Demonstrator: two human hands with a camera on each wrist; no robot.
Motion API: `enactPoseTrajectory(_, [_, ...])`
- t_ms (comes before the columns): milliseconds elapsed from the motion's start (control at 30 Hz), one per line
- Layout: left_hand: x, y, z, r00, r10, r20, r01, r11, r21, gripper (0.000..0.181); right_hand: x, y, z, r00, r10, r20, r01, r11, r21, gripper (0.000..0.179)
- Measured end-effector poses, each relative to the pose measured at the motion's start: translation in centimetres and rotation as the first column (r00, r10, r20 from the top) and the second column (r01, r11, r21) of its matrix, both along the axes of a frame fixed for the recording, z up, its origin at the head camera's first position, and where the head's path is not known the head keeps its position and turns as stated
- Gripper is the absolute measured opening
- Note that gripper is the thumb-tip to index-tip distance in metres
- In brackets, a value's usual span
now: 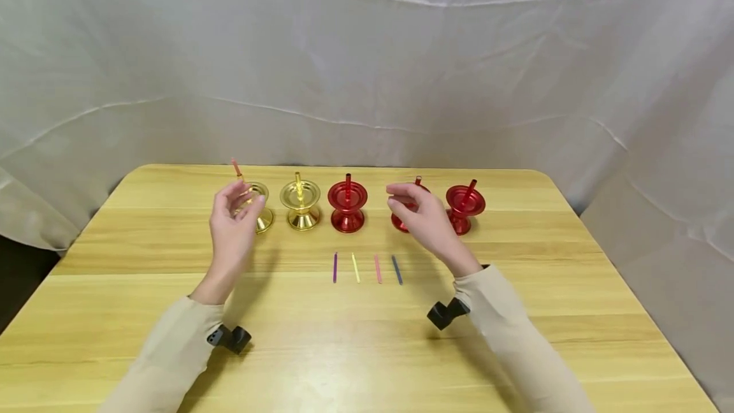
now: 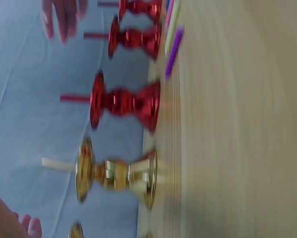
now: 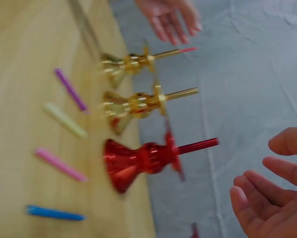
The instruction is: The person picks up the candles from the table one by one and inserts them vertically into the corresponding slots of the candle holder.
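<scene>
- Head view: a beige left sleeve [image 1: 166, 349] and right sleeve [image 1: 516, 336] lie nearest, below the hands, each with a black camera at the wrist, the left camera [image 1: 234, 340] and the right camera [image 1: 446, 313]
- Under both hands spreads the wood-grained table [image 1: 332, 349]
- Between the hands and slightly nearer the person, four candles lie in a row, apart from one another: purple candle [image 1: 335, 268], yellow candle [image 1: 355, 268], pink candle [image 1: 378, 269] and, closest to the right hand, blue candle [image 1: 397, 269]
- Left hand [image 1: 232, 225] is raised, thumb and fingers bent loosely and apart, gripping nothing that shows
- Right hand [image 1: 430, 222], well apart from the left, is also raised; the right wrist view shows its thumb and fingers spread around bare air
- Just beyond the left hand and partly hidden by it stands the first gold holder [image 1: 265, 220], with a red candle [image 1: 236, 167] upright in its tube; the right wrist view shows a gap between candle and fingertips
- Right of the left hand come the second gold holder [image 1: 304, 217] and the middle red holder [image 1: 347, 217], both bare-tubed
- Behind the right hand, partly covered, is another red holder [image 1: 399, 223]; just right of that hand's fingers stands the end red holder [image 1: 461, 223]
- Farthest beyond both hands hangs a pale cloth [image 1: 367, 50]
</scene>
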State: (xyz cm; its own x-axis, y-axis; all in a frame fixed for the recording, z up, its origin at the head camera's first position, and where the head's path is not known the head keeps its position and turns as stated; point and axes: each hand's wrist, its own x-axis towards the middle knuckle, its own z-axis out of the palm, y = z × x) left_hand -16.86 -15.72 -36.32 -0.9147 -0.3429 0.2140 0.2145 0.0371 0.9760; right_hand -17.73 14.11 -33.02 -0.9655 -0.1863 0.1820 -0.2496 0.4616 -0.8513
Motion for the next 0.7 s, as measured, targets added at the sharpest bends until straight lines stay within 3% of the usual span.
enactPoseTrajectory(167, [0.1,1.5,-0.4,0.995,-0.098,0.013,0.099,0.994,-0.039,0.048,0.8,0.3,-1.7,1.0,-0.001,0.024,0.0,0.999,0.048,0.03])
enactPoseTrajectory(433, [-1.0,2.0,-1.3,0.973,-0.161,0.163,0.185,0.972,-0.147,0.059,1.4,1.2,-3.5,0.999,0.002,0.046,-0.007,0.995,0.103,0.029])
enactPoseTrajectory(533, [-1.4,2.1,-1.6,0.96,-0.178,0.215,0.222,0.954,-0.203,0.067,1.5,1.6,-4.3,0.999,0.002,0.05,-0.008,0.992,0.125,0.03])
enactPoseTrajectory(700, [-1.7,2.4,-2.0,0.927,-0.225,0.3,0.312,0.906,-0.285,0.086,2.1,2.0,-5.4,0.997,0.008,0.072,-0.02,0.985,0.17,0.032])
